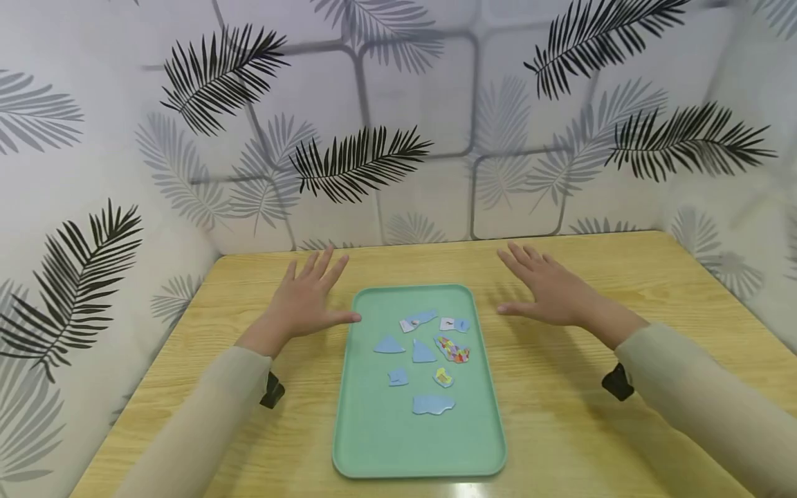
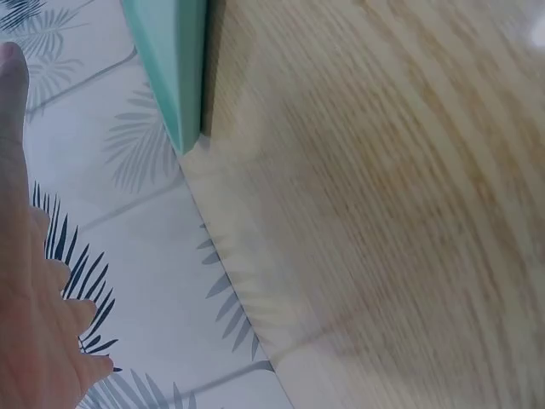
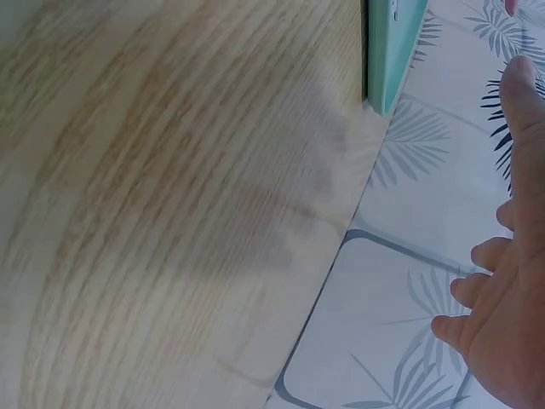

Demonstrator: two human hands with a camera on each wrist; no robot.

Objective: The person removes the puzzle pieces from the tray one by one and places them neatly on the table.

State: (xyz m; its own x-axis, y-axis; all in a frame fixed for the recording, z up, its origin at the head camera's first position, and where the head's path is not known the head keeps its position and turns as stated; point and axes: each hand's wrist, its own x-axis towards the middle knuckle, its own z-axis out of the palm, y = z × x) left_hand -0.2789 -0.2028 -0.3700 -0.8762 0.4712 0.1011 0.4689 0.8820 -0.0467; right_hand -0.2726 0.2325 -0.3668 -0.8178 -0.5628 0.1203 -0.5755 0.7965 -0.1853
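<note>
A mint green tray [image 1: 373, 443] lies on the table between my two hands. Spread over it are several flat, light blue torn-looking pieces, among them a triangle [image 1: 389, 345], a wide strip [image 1: 433, 404] and a small square-ish piece [image 1: 398, 377]. A multicoloured piece [image 1: 453, 350] and a small yellow-patterned piece [image 1: 443, 377] lie on the right side. My left hand [image 1: 306, 299], fingers spread, hovers left of the tray, its thumb overlapping the tray's edge in the head view. To the tray's right my right hand [image 1: 551, 290] is held out with straight fingers, holding nothing.
The wooden table [image 1: 560, 429] runs back to a wall [image 1: 423, 200] covered in a black and grey leaf pattern. Black wrist devices [image 1: 272, 391] sit under both sleeves. In the wrist views, the tray's raised rim [image 2: 183, 77] shows against the wood.
</note>
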